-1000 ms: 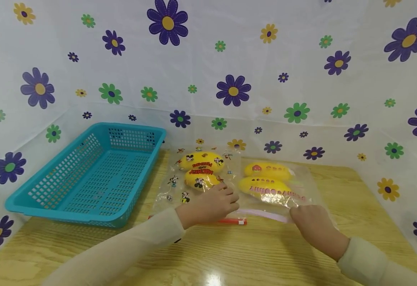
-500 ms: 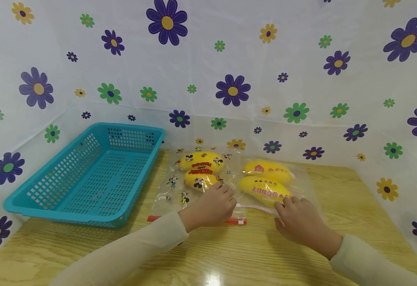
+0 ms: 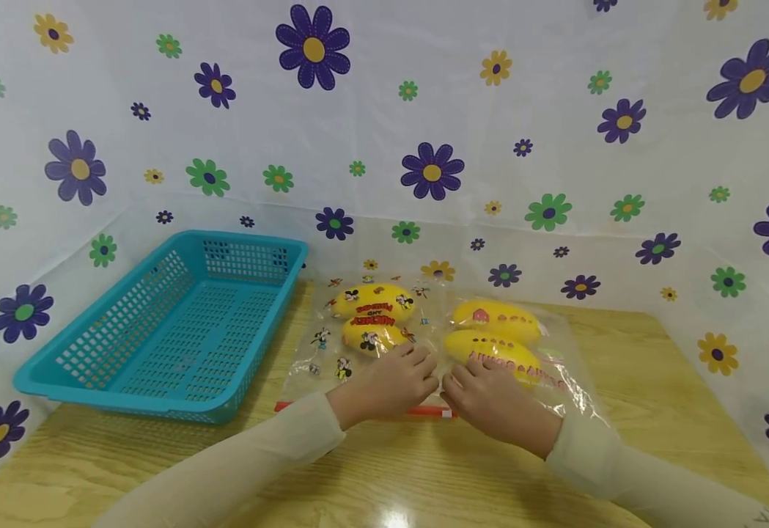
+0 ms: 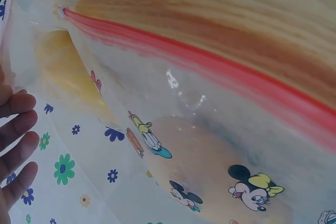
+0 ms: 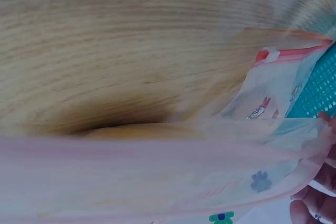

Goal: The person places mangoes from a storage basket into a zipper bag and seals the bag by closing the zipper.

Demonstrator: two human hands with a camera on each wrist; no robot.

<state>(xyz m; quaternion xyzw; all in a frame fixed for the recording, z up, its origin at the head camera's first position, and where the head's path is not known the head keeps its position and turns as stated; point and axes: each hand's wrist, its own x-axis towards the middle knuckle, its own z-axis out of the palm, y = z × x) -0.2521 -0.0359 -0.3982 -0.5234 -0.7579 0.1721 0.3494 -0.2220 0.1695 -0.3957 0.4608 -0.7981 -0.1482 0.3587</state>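
Note:
Two printed clear zip bags lie side by side on the table, each with two yellow oval things inside. The right zip bag (image 3: pixel 572 374) carries pink lettering and a pink closure strip (image 5: pixel 105 174). My left hand (image 3: pixel 394 383) pinches the left end of that strip, its forearm crossing the left zip bag (image 3: pixel 318 367) with the cartoon prints. Right beside it, my right hand (image 3: pixel 499 403) has its fingers curled at the same end of the strip. The red closure (image 3: pixel 427 412) of the left bag runs just below my left hand.
A turquoise slotted basket (image 3: pixel 123 400) stands at the left of the wooden table (image 3: pixel 358 477). Behind the bags and along both sides rises a white cloth (image 3: pixel 371 110) with purple, green and yellow flowers.
My right hand has moved left along the pink strip, from its right end to beside my left hand. My left hand has stayed at nearly the same spot.

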